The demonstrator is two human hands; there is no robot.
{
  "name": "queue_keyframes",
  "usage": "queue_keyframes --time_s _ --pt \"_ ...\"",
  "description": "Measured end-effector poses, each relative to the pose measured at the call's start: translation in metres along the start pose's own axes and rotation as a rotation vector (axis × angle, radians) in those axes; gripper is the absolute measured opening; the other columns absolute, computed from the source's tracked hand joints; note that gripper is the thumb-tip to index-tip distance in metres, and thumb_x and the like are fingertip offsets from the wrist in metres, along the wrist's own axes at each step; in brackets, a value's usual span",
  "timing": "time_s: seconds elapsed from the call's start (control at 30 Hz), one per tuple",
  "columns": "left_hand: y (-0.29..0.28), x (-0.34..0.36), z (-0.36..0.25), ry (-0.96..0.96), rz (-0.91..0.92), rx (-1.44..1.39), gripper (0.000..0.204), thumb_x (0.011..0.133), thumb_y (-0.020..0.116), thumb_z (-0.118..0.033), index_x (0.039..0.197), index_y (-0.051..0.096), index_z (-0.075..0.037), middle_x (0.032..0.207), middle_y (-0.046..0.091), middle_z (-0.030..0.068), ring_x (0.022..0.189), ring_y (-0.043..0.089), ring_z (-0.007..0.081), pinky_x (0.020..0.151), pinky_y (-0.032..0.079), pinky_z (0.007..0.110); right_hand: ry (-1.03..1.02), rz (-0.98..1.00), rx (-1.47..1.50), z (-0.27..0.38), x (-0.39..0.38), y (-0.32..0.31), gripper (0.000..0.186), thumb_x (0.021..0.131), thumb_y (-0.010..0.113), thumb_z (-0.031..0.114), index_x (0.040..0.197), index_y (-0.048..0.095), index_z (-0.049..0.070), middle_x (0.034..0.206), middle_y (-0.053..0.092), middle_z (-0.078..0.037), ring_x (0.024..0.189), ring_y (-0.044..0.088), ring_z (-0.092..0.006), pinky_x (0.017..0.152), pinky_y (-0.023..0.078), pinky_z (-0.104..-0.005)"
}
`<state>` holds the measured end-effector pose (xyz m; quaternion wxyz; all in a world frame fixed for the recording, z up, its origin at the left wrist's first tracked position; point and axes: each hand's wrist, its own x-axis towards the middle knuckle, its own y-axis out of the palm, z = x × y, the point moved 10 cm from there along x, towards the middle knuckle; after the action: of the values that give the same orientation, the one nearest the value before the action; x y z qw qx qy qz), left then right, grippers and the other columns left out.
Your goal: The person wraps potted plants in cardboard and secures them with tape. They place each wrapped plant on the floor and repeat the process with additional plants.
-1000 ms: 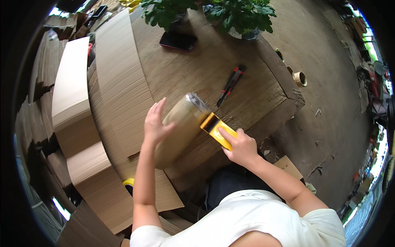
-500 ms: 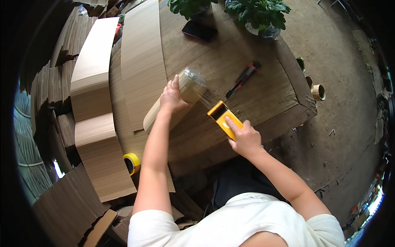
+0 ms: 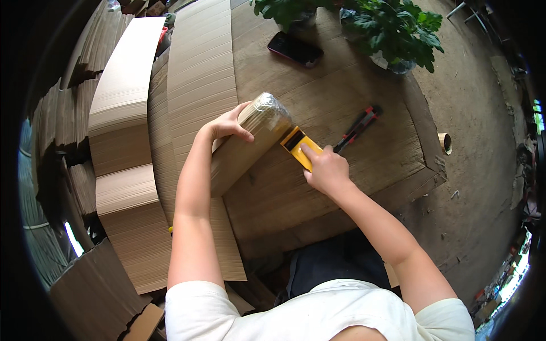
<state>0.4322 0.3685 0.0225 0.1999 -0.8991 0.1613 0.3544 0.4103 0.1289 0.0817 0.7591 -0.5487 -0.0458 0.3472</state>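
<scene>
A long cardboard bundle (image 3: pixel 247 153) lies slantwise on the wooden table, its far end covered with shiny clear tape (image 3: pixel 268 104). My left hand (image 3: pixel 228 125) grips the bundle from its left side, the thumb lying across the top. In my right hand (image 3: pixel 329 171) is a yellow tape dispenser (image 3: pixel 297 146) with a dark opening, the index finger stretched along it. The dispenser's head is right against or very close to the bundle's right side; I cannot tell if they touch. Just right of my right hand lies a black and red utility knife (image 3: pixel 359 126).
Creased cardboard sheets (image 3: pixel 202 74) cover the table's left part, beside a stack of folded cardboard (image 3: pixel 125 187). A phone (image 3: pixel 296 49) and leafy potted plants (image 3: pixel 392 31) stand along the far side. A cardboard tube (image 3: pixel 445 144) is beyond the table's right edge (image 3: pixel 421 113).
The dispenser has moved up to the bundle, and the stretched strip of tape between them no longer shows. My left hand has shifted its grip, and the bundle is turned slightly.
</scene>
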Motion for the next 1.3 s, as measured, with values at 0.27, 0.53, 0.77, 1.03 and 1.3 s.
queue_keyframes --time_s 0.27,0.53,0.77,1.03,1.3 --pt "0.003 0.006 -0.007 0.003 0.096 -0.144 0.111 0.046 0.085 -0.019 0.141 0.028 -0.011 0.128 0.047 0.0118 0.122 0.040 0.0247 0.104 0.030 0.036 0.067 0.169 -0.154 0.024 0.043 0.019 0.051 0.071 0.069 0.027 0.118 0.056 0.016 0.088 0.058 -0.016 0.075 0.065 -0.0287 0.065 0.054 -0.0374" --pt "0.009 -0.010 -0.005 0.026 -0.188 0.220 0.123 0.043 0.085 -0.041 0.145 0.021 -0.015 0.134 0.045 0.0192 0.125 0.042 0.0339 0.105 0.034 0.039 0.190 0.103 -0.008 -0.016 -0.026 -0.029 0.056 0.069 0.070 0.027 0.123 0.052 0.027 0.088 0.058 -0.016 0.079 0.063 -0.0316 0.068 0.053 -0.0401" --pt "0.055 -0.072 -0.056 0.115 -0.715 0.693 0.124 0.046 0.083 -0.050 0.146 0.018 -0.015 0.142 0.033 0.0173 0.133 0.030 0.0295 0.108 0.028 0.042 0.074 -0.253 0.230 -0.031 -0.146 -0.095 0.068 0.065 0.076 0.022 0.129 0.052 0.027 0.081 0.051 -0.012 0.068 0.059 -0.0292 0.064 0.052 -0.0369" --pt "0.228 -0.168 -0.037 -0.027 -0.160 -1.489 0.055 0.085 0.054 -0.056 0.109 0.060 -0.007 0.101 0.065 0.0062 0.093 0.062 0.0154 0.082 0.050 0.034 -0.311 -0.282 0.529 0.033 -0.170 -0.095 0.069 0.061 0.079 0.016 0.126 0.057 0.020 0.083 0.055 -0.012 0.067 0.058 -0.0247 0.059 0.052 -0.0321" --pt "0.211 -0.214 -0.015 -0.034 -0.282 -1.360 0.029 0.093 0.053 -0.031 0.103 0.063 -0.005 0.094 0.067 0.0053 0.085 0.064 0.0128 0.075 0.053 0.030 -0.492 -0.189 0.470 0.067 -0.186 -0.084 0.066 0.064 0.079 0.015 0.125 0.056 0.017 0.088 0.057 -0.012 0.072 0.058 -0.0220 0.060 0.054 -0.0294"
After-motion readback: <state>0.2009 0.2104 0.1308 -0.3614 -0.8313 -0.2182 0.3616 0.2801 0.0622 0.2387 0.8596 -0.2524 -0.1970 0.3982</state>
